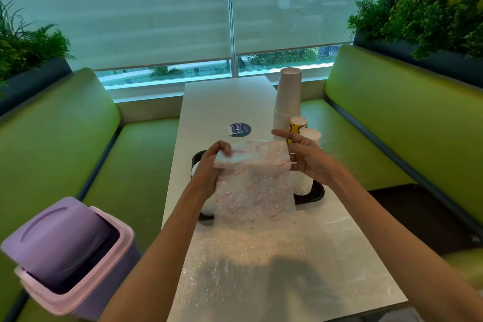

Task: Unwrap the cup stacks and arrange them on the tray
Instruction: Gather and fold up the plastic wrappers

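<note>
Both of the person's grips hold a sheet of bubble wrap [256, 185] printed with red lettering, raised above the near end of a white desk [222, 107]. The left grip [209, 165] is closed on the sheet's upper left corner, thumb over the top where the wrap folds back. The right grip [308, 159] pinches the upper right edge, with its index finger stretched out toward the left. The sheet hangs down from the two grips and hides most of a black tray [317, 192] that sits on the desk just behind it.

Three stacks of cups stand upside down at the tray's right side. A tall white stack [287, 97] is farthest back, a short yellow stack [296, 125] stands just in front of it, and a white stack [303, 183] sits nearest, partly behind the right grip. Something white shows at the tray's left side behind the left grip, but what it is cannot be told.

A second sheet of bubble wrap [248, 256] lies flat on the desk close to the person. A round blue sticker [239, 129] is on the desk beyond the tray. A purple bin [65, 251] with its swing lid tilted stands to the lower left, beside a green bench [65, 138]. Another green bench [379, 112] faces it across the desk, and plants [431, 15] grow behind both.
</note>
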Motion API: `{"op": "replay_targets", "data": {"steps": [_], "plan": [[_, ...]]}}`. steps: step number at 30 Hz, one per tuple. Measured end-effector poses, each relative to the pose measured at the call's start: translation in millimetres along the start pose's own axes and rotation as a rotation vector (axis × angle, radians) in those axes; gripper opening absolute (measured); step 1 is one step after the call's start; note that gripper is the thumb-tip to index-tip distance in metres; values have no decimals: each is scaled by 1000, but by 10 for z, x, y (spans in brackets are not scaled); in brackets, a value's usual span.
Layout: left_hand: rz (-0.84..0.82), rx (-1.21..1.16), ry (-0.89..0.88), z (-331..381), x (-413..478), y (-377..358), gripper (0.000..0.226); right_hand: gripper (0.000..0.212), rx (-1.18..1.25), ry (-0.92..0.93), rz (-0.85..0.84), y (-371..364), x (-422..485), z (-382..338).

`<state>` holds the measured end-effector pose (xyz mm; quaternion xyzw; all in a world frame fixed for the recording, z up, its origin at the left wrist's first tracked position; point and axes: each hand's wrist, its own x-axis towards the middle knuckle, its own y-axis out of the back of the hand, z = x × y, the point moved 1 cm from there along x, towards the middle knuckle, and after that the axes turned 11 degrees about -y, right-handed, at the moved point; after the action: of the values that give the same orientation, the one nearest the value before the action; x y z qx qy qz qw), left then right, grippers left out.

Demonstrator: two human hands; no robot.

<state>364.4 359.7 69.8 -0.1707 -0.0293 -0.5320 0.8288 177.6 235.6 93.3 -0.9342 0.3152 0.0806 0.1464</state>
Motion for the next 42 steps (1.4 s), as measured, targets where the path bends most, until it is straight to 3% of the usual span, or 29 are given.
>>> {"op": "replay_targets", "data": {"steps": [2,6,9,12,15,16,20,23,26,31,35,38,42], "plan": [[8,-1,-9,-23,19,20,57,33,76,-79,7,-15,-11,72],[16,67,-55,5,36,14,53,62,32,-248,-34,-87,-38,266],[4,155,-99,31,49,-33,48,39,-4,-265,41,-173,-33,343],[5,223,-139,64,57,-32,57,45,16,-217,102,-191,32,386],[44,181,-53,32,37,-26,25,44,89,-139,164,-180,68,400],[44,149,15,2,0,-27,24,41,97,-118,177,-164,75,402],[-22,163,175,-69,-234,-60,53,32,40,-49,193,-140,91,394],[-45,289,115,-104,-325,-185,68,32,-4,-42,199,-146,97,417],[81,370,45,-191,-345,-223,45,38,-20,-46,188,-176,125,445],[197,278,-46,-243,-326,-206,12,48,19,-86,144,-197,118,442],[217,275,-88,-246,-282,-174,14,23,104,-160,89,-162,99,510],[161,282,-47,-234,-267,-126,8,22,159,-148,97,-134,91,502],[116,16,67,-196,-298,-69,19,19,184,-142,93,-120,42,415]]}}
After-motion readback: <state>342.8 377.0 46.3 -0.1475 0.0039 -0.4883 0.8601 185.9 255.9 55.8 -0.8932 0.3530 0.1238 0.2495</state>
